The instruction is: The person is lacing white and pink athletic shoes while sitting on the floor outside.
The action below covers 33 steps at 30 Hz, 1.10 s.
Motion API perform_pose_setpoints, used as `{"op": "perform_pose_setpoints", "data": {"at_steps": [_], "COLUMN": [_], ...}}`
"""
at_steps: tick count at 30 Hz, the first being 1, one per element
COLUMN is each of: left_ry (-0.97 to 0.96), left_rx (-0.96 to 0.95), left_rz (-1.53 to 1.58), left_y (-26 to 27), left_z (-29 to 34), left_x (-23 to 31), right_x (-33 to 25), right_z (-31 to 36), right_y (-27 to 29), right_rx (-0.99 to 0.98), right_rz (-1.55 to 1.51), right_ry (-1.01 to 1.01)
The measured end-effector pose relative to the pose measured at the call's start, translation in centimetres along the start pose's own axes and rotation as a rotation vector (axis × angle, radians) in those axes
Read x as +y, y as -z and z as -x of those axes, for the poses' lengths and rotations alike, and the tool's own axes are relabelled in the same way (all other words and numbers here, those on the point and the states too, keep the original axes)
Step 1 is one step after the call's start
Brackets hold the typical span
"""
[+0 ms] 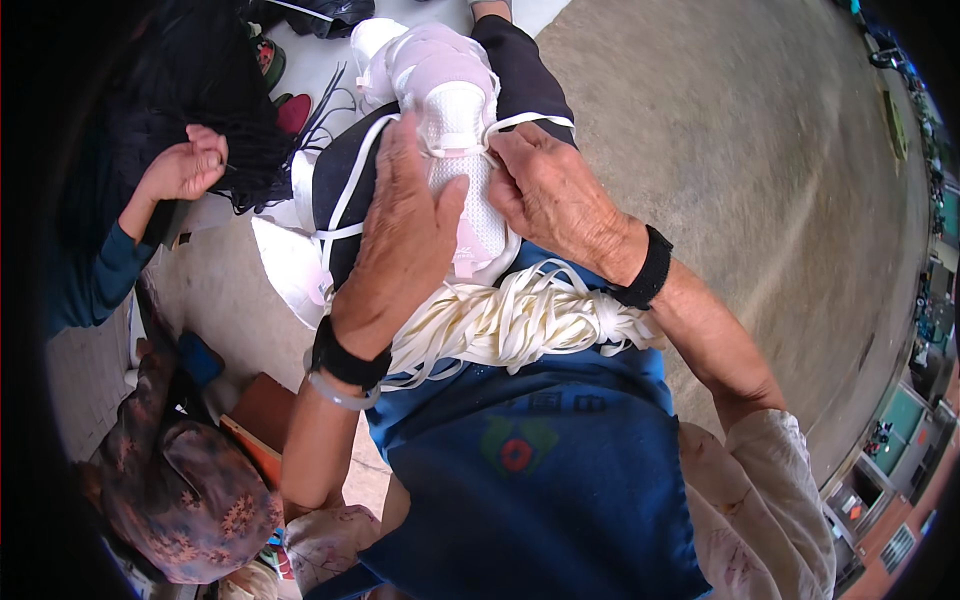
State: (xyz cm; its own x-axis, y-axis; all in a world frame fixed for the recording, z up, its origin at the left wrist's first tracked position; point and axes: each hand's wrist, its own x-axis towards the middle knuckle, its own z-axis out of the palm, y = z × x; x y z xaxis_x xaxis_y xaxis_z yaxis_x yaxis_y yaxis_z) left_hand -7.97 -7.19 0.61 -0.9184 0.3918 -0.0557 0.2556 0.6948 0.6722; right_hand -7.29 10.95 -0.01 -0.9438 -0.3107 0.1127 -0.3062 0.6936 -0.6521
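Note:
A pale pink and white mesh sneaker lies across my lap with its opening toward me. My right hand pinches a white shoelace at the right side of the sneaker's eyelets. My left hand lies along the left side of the sneaker, fingers stretched out and thumb apart. From near those fingers another length of white lace loops down to the left over my dark trouser leg. A thick bundle of cream-white laces rests on my blue apron, just below the sneaker.
More pale pink sneaker parts sit beyond my hands. Another white and pink shoe stands at my left. A co-worker's hand is nearby beside black laces. A person in a flowered garment is lower left. Concrete floor extends right.

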Motion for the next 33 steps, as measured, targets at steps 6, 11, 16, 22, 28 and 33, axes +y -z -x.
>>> {"op": "perform_pose_setpoints", "data": {"at_steps": [6,11,16,22,28,33], "left_ry": [-0.098,-0.059,-0.043,-0.088,-0.108,-0.079], "left_rx": [0.038,0.077,0.081,0.130,0.161,0.157], "left_rz": [-0.055,-0.047,0.002,-0.076,-0.217,-0.115], "left_y": [0.7,-1.0,0.4,1.7,1.8,1.9], "left_z": [0.9,-0.7,0.1,1.3,1.0,0.7], "left_x": [1.4,-0.4,0.8,0.2,0.1,-0.3], "right_x": [-0.3,0.6,-0.4,-1.0,-2.1,-0.6], "right_z": [0.5,0.3,1.0,1.4,-0.3,-1.9], "right_y": [-0.4,-1.1,-0.4,-0.3,0.6,0.4], "right_rx": [0.098,0.165,0.150,0.118,0.088,0.139], "right_rz": [-0.095,-0.149,-0.210,-0.015,0.418,0.495], "right_ry": [0.070,0.139,0.040,0.086,0.272,0.527]}}
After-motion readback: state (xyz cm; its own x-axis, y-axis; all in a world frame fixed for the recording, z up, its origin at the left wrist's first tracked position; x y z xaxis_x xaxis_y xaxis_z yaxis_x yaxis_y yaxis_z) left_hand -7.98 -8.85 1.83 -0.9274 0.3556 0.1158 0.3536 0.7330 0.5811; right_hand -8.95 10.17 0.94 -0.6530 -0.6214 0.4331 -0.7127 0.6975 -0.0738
